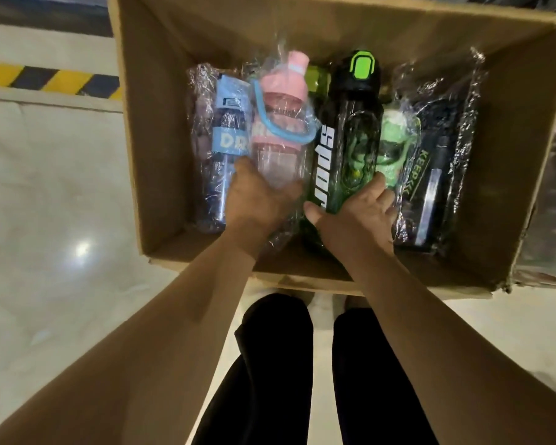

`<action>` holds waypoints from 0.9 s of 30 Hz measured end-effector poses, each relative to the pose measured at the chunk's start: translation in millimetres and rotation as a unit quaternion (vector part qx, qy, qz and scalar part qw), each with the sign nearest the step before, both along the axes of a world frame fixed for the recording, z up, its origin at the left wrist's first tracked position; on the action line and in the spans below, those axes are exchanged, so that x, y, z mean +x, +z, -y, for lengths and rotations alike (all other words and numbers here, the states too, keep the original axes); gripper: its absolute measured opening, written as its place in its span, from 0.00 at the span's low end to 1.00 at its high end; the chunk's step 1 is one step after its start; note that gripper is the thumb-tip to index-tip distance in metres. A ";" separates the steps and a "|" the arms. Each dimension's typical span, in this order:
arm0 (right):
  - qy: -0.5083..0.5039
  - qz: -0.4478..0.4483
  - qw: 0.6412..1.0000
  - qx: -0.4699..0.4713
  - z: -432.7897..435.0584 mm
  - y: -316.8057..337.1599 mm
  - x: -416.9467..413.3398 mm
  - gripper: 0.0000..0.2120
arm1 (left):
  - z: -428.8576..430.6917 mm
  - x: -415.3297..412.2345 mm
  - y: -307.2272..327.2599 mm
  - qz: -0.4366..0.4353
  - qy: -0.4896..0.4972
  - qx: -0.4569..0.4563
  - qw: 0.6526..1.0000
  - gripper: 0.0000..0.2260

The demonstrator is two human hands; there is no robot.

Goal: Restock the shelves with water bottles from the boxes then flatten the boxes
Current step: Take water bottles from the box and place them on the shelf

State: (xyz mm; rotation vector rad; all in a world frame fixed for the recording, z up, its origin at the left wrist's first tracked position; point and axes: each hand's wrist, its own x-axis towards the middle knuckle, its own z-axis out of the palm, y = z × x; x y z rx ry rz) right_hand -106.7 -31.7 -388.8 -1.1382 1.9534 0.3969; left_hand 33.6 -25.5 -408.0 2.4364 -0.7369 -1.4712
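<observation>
An open cardboard box (161,175) on the floor holds several plastic-wrapped water bottles lying side by side. My left hand (257,200) grips the lower end of a pink bottle (281,123) with a blue strap. My right hand (357,216) grips the lower end of a dark green bottle (347,130) with a black and bright green lid. Left of the pink one lies a dark blue bottle (225,136). At the right lie a light green bottle (395,139) and a black bottle (437,175).
The box stands on a pale glossy floor (52,200). A yellow and black striped strip (45,78) runs along the floor at the upper left. My legs in black trousers (270,364) are just in front of the box's near wall.
</observation>
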 end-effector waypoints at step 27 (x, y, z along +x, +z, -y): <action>-0.124 0.253 0.941 -0.189 5.2 470.9 -66.4 0.54 | -6.9 33.8 478.6 -0.115 0.066 -0.216 0.967 0.27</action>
